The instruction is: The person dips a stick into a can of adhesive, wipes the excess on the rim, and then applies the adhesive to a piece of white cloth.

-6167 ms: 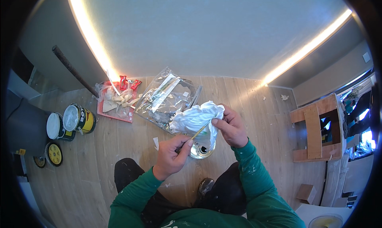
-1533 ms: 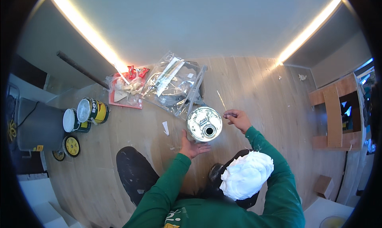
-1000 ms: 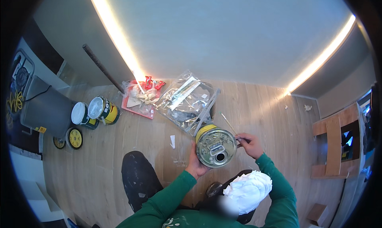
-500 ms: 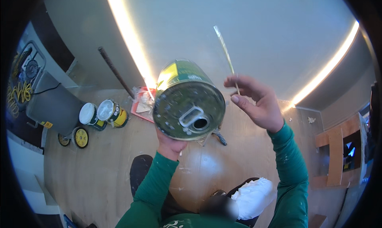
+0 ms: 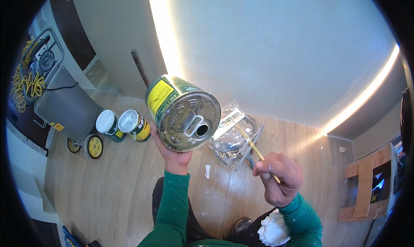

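— Where do we have the can (image 5: 174, 124)?
— Up off the floor (image 5: 129, 186), in our left hand (image 5: 171, 155). We hold it from below, tilted so that its top faces us; most of our fingers there go out of sight behind it, so how far they are spread we cannot tell.
— What do we see on its top?
— A pale handle (image 5: 190, 123), and just beside that a round dark opening (image 5: 201, 129).
— And our right hand (image 5: 280, 178)?
— Its fingers are pinching a thin yellow stick (image 5: 251, 144) toward its lower end. It slants up and to the left, apart from the can.
— What lies around us?
— A clear plastic bag (image 5: 235, 143) on the floor, with a white scrap (image 5: 208, 171) near it. To our left, two buckets stand side by side near a grey wheeled machine (image 5: 71, 106). A crumpled white cloth (image 5: 274, 229) rests at our right leg.
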`<control>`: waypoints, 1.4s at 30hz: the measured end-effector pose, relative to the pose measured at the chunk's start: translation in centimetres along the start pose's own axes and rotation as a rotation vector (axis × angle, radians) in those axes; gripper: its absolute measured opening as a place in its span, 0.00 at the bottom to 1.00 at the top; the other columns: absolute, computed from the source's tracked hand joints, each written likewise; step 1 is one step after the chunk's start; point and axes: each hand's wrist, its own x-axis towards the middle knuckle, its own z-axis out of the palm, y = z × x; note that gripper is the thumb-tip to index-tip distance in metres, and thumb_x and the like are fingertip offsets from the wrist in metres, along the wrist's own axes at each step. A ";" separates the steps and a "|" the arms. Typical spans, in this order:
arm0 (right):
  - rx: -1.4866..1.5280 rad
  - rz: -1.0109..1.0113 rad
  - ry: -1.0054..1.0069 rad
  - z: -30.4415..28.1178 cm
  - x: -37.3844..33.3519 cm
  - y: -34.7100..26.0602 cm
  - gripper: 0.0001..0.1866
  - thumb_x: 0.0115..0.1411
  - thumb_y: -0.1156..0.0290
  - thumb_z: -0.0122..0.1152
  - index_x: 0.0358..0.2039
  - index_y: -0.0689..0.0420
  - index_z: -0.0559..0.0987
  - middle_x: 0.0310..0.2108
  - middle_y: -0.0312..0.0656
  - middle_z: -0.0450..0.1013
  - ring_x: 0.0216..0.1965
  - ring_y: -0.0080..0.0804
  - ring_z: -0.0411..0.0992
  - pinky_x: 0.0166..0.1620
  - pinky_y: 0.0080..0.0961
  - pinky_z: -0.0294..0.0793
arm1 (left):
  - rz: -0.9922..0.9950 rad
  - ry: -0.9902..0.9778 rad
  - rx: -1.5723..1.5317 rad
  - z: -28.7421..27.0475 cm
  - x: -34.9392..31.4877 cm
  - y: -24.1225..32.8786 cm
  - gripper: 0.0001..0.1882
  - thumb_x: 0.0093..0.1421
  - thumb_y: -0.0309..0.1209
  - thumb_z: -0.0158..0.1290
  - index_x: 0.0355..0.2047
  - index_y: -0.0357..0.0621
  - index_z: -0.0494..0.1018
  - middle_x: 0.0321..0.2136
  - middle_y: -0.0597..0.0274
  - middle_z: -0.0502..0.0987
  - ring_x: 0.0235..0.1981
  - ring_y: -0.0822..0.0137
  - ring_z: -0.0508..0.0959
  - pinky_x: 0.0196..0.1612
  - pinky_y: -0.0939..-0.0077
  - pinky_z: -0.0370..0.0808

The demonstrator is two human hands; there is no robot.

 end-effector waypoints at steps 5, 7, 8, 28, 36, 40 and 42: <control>0.112 0.076 -0.087 2.0 0.2 1.0 0.10 0.61 0.83 0.62 0.43 0.61 0.80 0.29 0.46 0.77 0.29 0.37 0.78 0.34 0.28 0.78 | 0.023 0.003 -0.021 -1.7 0.9 -0.1 0.34 0.67 0.60 0.45 0.63 0.50 0.69 0.60 0.56 0.73 0.59 0.51 0.74 0.61 0.49 0.72; 0.098 0.097 -0.102 2.6 0.1 1.6 0.09 0.62 0.82 0.61 0.43 0.60 0.80 0.30 0.45 0.78 0.29 0.37 0.78 0.34 0.28 0.77 | 0.033 0.009 0.001 -2.0 1.0 0.1 0.34 0.67 0.60 0.46 0.62 0.50 0.69 0.60 0.56 0.73 0.59 0.52 0.74 0.62 0.49 0.72; 0.089 0.109 -0.109 2.9 0.1 1.9 0.09 0.62 0.81 0.61 0.43 0.60 0.80 0.30 0.45 0.78 0.29 0.37 0.78 0.34 0.28 0.77 | 0.038 0.019 0.011 -2.0 1.1 0.2 0.34 0.67 0.60 0.46 0.62 0.50 0.70 0.60 0.56 0.73 0.59 0.52 0.74 0.62 0.50 0.72; -0.036 0.182 -0.144 4.6 -0.3 8.0 0.14 0.64 0.78 0.59 0.50 0.59 0.78 0.40 0.46 0.75 0.38 0.44 0.77 0.41 0.35 0.77 | 0.025 0.059 0.237 -1.5 0.4 -2.0 0.33 0.67 0.59 0.47 0.62 0.50 0.69 0.59 0.58 0.75 0.58 0.56 0.74 0.62 0.55 0.72; -0.020 0.128 -0.094 4.7 -0.5 9.0 0.15 0.61 0.80 0.60 0.49 0.58 0.79 0.42 0.47 0.77 0.41 0.47 0.78 0.43 0.37 0.78 | 0.062 0.030 0.280 -1.8 0.7 -2.3 0.34 0.67 0.61 0.45 0.62 0.51 0.70 0.59 0.60 0.74 0.59 0.58 0.74 0.61 0.56 0.72; 0.020 0.118 -0.104 5.2 -0.6 9.6 0.15 0.61 0.80 0.60 0.49 0.59 0.79 0.42 0.48 0.78 0.41 0.49 0.78 0.44 0.38 0.78 | 0.058 0.039 0.263 -2.0 0.7 -2.4 0.34 0.66 0.61 0.45 0.62 0.51 0.70 0.59 0.59 0.74 0.59 0.57 0.74 0.61 0.55 0.72; 0.012 0.136 -0.098 5.0 -0.5 9.5 0.15 0.61 0.80 0.60 0.48 0.59 0.80 0.42 0.49 0.78 0.41 0.49 0.78 0.44 0.38 0.78 | 0.042 0.050 0.228 -2.1 0.8 -2.2 0.34 0.67 0.60 0.44 0.63 0.51 0.69 0.60 0.57 0.73 0.60 0.55 0.73 0.62 0.52 0.71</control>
